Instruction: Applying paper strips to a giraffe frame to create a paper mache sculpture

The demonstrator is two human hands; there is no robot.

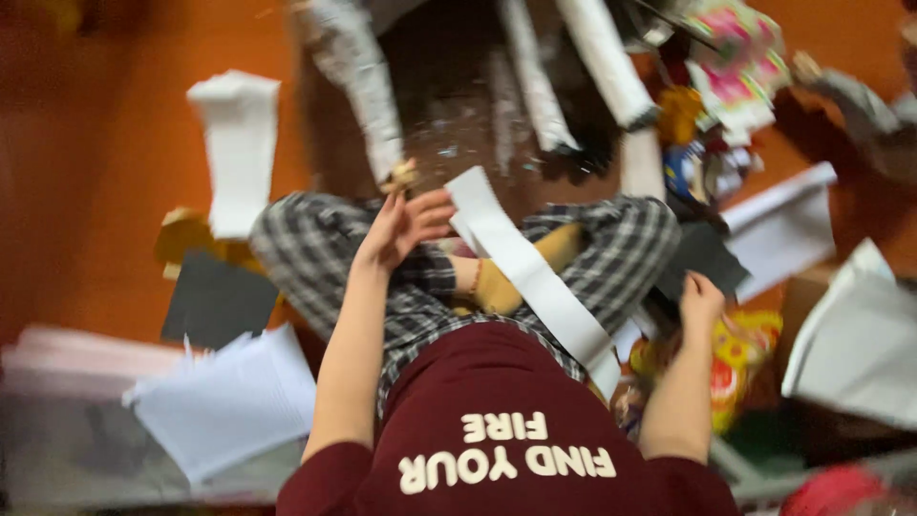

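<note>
Orange floor [86,191], blurred frame, paper scraps all around a person sitting cross-legged in plaid trousers [315,244] and a maroon shirt [497,401]. Left hand [401,229] is raised over the left knee, fingers spread, grip open, just beside the far end of a long white paper strip [530,277]; can't tell if it touches. Strip runs diagonally across the lap, far-left to near-right, over a yellow sock [497,287]. Right hand [700,301] is down at the right side by a dark grey card sheet [702,256]; fingers curled, can't tell if the grip holds anything. Colourful yellow-red packet [731,358] lies just right of that forearm. Left side: white folded paper [234,143], dark grey sheet [218,301], lined white pages [229,401]. Far: rolled paper tubes [607,57] on a dark patch.
</note>
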